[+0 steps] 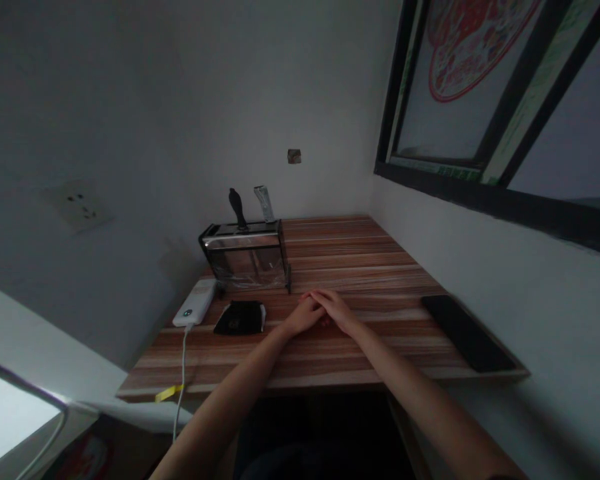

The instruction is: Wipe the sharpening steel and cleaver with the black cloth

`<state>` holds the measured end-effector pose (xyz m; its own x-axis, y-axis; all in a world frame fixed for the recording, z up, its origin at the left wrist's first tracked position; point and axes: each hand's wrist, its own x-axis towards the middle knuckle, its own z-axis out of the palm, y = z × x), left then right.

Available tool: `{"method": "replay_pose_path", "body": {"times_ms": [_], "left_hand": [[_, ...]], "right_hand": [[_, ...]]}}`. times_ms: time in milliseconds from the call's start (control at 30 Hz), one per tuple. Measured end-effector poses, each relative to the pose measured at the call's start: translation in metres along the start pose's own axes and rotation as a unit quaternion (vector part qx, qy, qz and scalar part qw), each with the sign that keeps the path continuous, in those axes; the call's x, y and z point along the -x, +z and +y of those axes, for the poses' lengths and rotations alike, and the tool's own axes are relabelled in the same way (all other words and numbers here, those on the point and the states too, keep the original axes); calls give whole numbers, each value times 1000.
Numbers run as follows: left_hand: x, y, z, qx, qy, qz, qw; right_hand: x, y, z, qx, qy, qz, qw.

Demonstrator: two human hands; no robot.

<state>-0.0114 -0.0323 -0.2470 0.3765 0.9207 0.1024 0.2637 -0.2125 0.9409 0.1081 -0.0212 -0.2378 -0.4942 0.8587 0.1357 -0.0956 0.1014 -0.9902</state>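
My left hand (304, 317) and my right hand (336, 308) rest together on the striped wooden table (330, 250). The fingers are folded over one another, with the right ones partly on top, and no object shows between them. Nearest on the left lies a small black pouch (240, 317). Behind it stands a knife block (247, 263) with clear sides. A black handle (237, 208) and a silver-grey handle (264, 203) stick up out of its top.
A white power bank (196, 303) with a white cable (183, 373) lies at the table's left side. By the right wall rests a flat black slab (467, 332), perhaps a phone. A yellow tag (168, 393) sits at the front edge. Walls border the table; a window (445, 120) is upper right.
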Motion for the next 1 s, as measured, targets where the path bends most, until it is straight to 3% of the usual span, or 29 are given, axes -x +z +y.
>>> {"method": "replay_pose_path", "body": {"times_ms": [1000], "left_hand": [[1, 1, -3, -3, 11, 6, 1000]], "right_hand": [[2, 1, -3, 6, 12, 3, 1000]]}}
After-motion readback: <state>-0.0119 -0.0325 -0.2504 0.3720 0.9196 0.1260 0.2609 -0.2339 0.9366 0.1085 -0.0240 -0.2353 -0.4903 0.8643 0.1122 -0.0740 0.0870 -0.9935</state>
